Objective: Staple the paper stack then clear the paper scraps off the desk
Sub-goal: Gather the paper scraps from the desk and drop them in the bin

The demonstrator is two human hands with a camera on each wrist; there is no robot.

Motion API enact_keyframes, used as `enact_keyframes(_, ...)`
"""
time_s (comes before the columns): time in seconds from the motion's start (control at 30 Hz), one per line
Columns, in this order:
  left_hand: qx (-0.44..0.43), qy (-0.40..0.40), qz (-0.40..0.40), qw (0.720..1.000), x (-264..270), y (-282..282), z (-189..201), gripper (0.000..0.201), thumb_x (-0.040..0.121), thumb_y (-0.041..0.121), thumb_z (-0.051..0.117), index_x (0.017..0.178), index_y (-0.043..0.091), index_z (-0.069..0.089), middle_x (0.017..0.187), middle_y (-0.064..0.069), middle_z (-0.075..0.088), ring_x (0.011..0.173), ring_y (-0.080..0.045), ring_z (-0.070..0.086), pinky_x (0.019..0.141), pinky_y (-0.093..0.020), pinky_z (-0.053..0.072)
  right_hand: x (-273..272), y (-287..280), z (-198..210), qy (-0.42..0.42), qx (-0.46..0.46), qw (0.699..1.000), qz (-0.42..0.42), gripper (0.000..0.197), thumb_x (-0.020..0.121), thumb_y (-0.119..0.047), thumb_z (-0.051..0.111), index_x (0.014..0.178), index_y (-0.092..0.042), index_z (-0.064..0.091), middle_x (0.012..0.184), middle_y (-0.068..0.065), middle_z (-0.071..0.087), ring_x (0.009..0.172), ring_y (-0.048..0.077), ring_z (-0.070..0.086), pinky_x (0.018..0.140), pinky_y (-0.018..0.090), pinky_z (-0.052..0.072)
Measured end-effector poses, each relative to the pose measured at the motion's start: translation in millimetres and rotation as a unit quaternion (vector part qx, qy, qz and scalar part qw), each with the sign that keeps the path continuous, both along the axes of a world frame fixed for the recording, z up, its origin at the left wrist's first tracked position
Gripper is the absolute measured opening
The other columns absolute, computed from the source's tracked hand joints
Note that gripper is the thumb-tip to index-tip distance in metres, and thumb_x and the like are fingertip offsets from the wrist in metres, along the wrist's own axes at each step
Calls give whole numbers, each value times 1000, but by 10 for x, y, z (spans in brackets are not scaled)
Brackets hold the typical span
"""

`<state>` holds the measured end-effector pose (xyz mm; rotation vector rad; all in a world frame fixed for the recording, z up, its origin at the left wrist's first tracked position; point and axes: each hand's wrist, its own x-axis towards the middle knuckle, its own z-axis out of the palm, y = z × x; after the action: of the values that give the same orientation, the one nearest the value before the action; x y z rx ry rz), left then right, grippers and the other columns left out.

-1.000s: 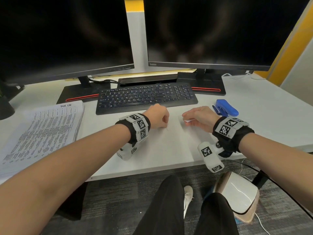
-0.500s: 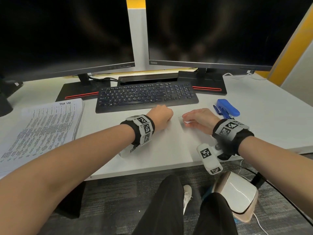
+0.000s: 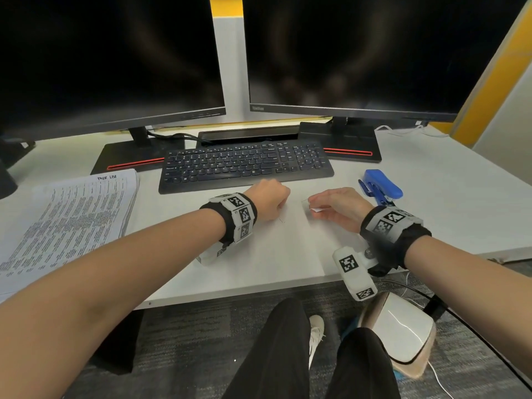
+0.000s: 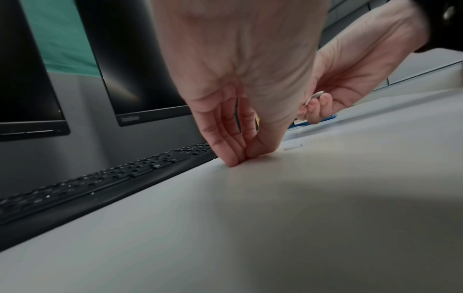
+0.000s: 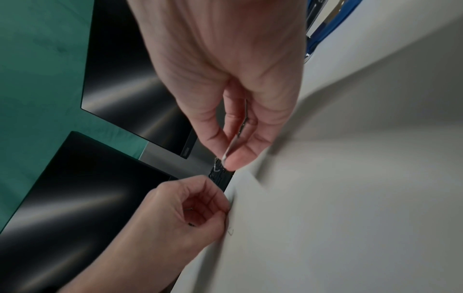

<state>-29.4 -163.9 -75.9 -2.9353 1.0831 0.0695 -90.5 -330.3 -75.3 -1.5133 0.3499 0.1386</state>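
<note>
On the white desk (image 3: 288, 254), in front of the keyboard, my left hand (image 3: 270, 201) is curled, its fingertips (image 4: 233, 161) pinched together and touching the surface. In the right wrist view, thin metal bits like staples show inside its curled fingers (image 5: 200, 208). A bent staple (image 3: 281, 220) lies loose just beside it. My right hand (image 3: 312, 207) hovers to the right and pinches a small white paper scrap (image 3: 316, 209) (image 5: 230, 148) between thumb and finger. The printed paper stack (image 3: 72, 217) lies at the far left. The blue stapler (image 3: 380, 187) sits behind my right hand.
A black keyboard (image 3: 244, 165) and two dark monitors (image 3: 115, 67) stand across the back of the desk. Another small staple (image 4: 293, 147) lies on the desk between my hands. Below the front edge are my legs and a white bin (image 3: 400, 332) on the floor.
My left hand slid slightly forward over the loose staple, then back, so the staple shows again. My right hand kept hold of the scrap and hardly moved.
</note>
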Motion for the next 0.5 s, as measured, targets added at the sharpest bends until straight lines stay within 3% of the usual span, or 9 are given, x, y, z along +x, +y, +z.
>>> enact_keyframes(0.1, -12, 14, 1, 1000, 30, 19, -1, 20, 80, 4, 49, 92, 11, 63, 104, -8, 65, 96, -31, 60, 75, -33, 49, -30, -6, 23, 0, 5, 1000, -4, 10, 81, 13, 59, 83, 5, 64, 87, 9, 64, 75, 17, 60, 53, 17, 57)
enact_keyframes(0.23, -128, 45, 51, 990, 73, 54, 33, 16, 80, 8, 56, 91, 9, 68, 94, -2, 70, 93, -23, 64, 79, -26, 48, -54, -32, 33, 1, 9, 1000, 0, 20, 82, 11, 59, 101, 9, 64, 90, 10, 64, 77, 16, 60, 54, 16, 57)
enact_keyframes(0.37, -268, 95, 127, 950, 124, 102, 88, 9, 79, 9, 61, 82, 12, 69, 70, 10, 60, 75, -14, 61, 82, -27, 54, -55, -44, 41, 2, 21, 1000, -7, 24, 82, 11, 59, 106, 8, 62, 88, 10, 64, 79, 17, 60, 55, 15, 57)
enact_keyframes(0.5, -379, 156, 172, 896, 135, 129, 139, 14, 81, 8, 63, 71, 18, 64, 68, 0, 67, 58, -7, 62, 69, -18, 54, -80, -33, 32, 4, 29, 999, -13, 13, 82, 12, 59, 90, 3, 65, 88, 11, 64, 80, 18, 61, 53, 15, 56)
